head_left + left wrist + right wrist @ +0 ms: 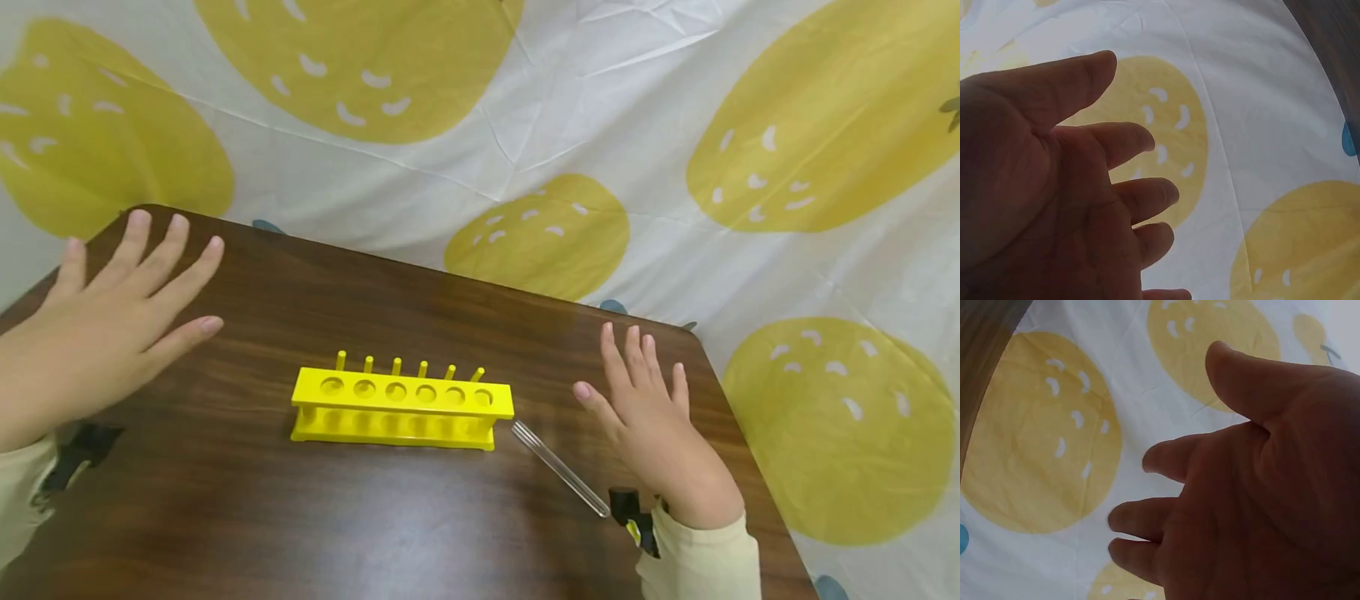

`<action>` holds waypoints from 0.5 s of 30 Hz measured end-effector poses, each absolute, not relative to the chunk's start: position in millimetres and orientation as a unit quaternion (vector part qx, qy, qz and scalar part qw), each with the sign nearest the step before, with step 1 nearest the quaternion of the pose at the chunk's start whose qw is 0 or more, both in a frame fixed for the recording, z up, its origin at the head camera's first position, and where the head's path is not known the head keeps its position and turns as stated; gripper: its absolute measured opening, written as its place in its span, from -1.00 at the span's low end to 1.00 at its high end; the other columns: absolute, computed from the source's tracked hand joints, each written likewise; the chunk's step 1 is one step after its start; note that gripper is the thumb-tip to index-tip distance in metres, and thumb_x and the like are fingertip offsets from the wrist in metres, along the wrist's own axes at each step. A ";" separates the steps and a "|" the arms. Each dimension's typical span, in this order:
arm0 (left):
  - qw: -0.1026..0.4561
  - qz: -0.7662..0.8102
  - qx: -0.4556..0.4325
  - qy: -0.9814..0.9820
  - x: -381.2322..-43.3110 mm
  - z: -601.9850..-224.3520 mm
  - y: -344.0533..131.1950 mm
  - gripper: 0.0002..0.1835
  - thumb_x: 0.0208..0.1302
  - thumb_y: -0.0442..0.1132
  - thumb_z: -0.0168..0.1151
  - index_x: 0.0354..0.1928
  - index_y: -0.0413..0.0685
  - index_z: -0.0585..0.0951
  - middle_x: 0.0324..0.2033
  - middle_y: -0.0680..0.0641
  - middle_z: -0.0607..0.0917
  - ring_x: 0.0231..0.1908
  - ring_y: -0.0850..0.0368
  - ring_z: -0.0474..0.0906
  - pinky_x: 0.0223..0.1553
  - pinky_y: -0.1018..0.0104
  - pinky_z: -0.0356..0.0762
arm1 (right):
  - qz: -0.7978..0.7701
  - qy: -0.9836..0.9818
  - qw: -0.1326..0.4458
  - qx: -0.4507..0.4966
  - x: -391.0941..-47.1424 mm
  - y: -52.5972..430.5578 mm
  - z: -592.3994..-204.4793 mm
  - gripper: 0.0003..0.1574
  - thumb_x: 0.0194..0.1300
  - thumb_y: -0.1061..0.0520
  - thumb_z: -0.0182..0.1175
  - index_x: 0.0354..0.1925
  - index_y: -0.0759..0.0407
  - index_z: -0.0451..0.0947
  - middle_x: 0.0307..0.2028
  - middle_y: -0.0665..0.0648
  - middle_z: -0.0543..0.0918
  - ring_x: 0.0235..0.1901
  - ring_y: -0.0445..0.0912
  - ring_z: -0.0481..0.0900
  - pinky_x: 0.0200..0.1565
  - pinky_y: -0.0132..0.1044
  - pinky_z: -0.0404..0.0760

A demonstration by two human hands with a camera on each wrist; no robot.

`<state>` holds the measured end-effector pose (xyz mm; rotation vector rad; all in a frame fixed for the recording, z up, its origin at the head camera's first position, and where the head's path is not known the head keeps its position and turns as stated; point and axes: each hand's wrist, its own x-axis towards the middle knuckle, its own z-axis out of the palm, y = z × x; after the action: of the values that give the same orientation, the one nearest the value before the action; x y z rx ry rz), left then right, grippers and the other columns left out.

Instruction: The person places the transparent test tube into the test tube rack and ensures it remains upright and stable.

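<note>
The left grip (97, 342) and right grip (663, 442) were spread apart, holding nothing. The clear tube (561, 469) lay on the surface (300, 517) at 4 o'clock from the yellow rack (405, 406); being round, it might have rolled if the right sleeve (705, 562) brushed it.

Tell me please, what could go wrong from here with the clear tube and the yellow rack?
The clear tube lies loose on the table, outside the yellow rack, so it might roll if nudged.
The right hand has a black device at its wrist; in the head view this appears close to the tube's near end and could knock it.
</note>
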<state>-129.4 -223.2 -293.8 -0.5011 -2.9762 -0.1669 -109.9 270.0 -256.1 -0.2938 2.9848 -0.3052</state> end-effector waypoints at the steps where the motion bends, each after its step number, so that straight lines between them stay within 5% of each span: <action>1: 0.051 -0.057 -0.165 -0.983 -129.9 -293.9 -222.9 -0.15 0.66 0.13 -0.13 0.65 -0.06 -0.30 0.56 -0.36 -0.42 0.49 -0.33 -0.73 0.25 -0.52 -0.83 | -0.102 0.988 0.069 -0.096 -110.9 270.2 -257.0 0.07 0.59 -0.45 -0.29 0.64 0.03 -0.52 0.60 0.33 -0.49 0.57 0.23 -0.60 0.41 0.40 -0.66; 11: -0.036 -0.131 -0.181 -0.974 -134.4 -301.1 -216.3 -0.08 0.63 0.22 -0.14 0.63 -0.15 -0.31 0.58 -0.39 -0.24 0.54 -0.41 -0.46 0.34 -0.52 -0.68 | -0.114 0.980 0.135 -0.089 -119.2 270.9 -270.9 0.09 0.61 -0.40 -0.23 0.64 0.27 -0.33 0.59 0.41 -0.09 0.58 0.33 -0.20 0.46 0.44 -0.38; 13: -0.041 -0.137 -0.178 -0.974 -134.5 -301.5 -217.3 -0.08 0.63 0.23 -0.14 0.64 -0.17 -0.28 0.58 -0.40 -0.18 0.55 -0.42 -0.36 0.36 -0.53 -0.63 | -0.107 0.978 0.160 -0.081 -121.2 271.4 -273.0 0.10 0.60 -0.41 -0.20 0.63 0.31 -0.25 0.56 0.42 0.05 0.54 0.35 -0.01 0.48 0.42 -0.19; 15: -0.047 -0.139 -0.178 -0.973 -134.3 -300.5 -217.6 -0.08 0.63 0.22 -0.13 0.63 -0.22 -0.24 0.57 -0.42 -0.12 0.55 -0.44 -0.28 0.37 -0.55 -0.58 | -0.105 0.974 0.189 -0.068 -124.0 272.3 -275.5 0.10 0.59 -0.41 -0.16 0.62 0.32 -0.18 0.49 0.46 0.20 0.30 0.32 0.48 0.46 0.37 0.07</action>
<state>-134.3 -217.6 -300.5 -0.5763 -3.1520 -0.4519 -124.0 272.3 -275.5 -0.1905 2.7388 -0.2944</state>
